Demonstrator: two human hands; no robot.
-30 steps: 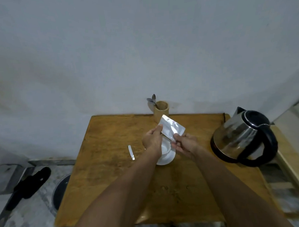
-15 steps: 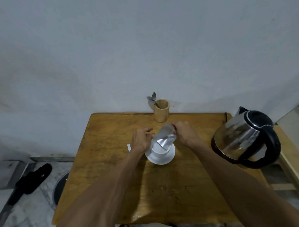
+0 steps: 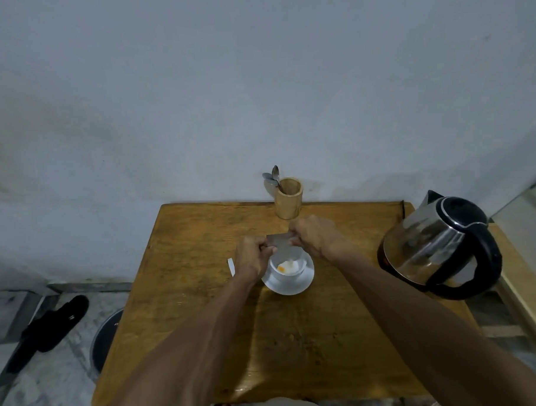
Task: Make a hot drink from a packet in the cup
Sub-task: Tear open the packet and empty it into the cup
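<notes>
A white cup (image 3: 287, 271) stands on a white saucer (image 3: 290, 287) in the middle of the wooden table (image 3: 203, 297). Pale and orange powder lies in the cup's bottom. Above its far rim a silver packet (image 3: 279, 242) is tipped mouth down, and a thin stream of powder falls from it. My left hand (image 3: 251, 258) pinches the packet's left side; my right hand (image 3: 314, 236) pinches its right side. Both hands hide most of the packet.
A steel kettle (image 3: 437, 244) with a black handle stands at the table's right edge. A wooden holder (image 3: 288, 197) with spoons (image 3: 273, 178) sits at the back. The torn-off strip (image 3: 231, 265) lies left of my left hand. A black sandal (image 3: 51, 326) lies on the floor.
The packet went from held up above the cup to tipped over it, mouth down. Both hands came down to the cup's far rim, and powder now lies in the cup.
</notes>
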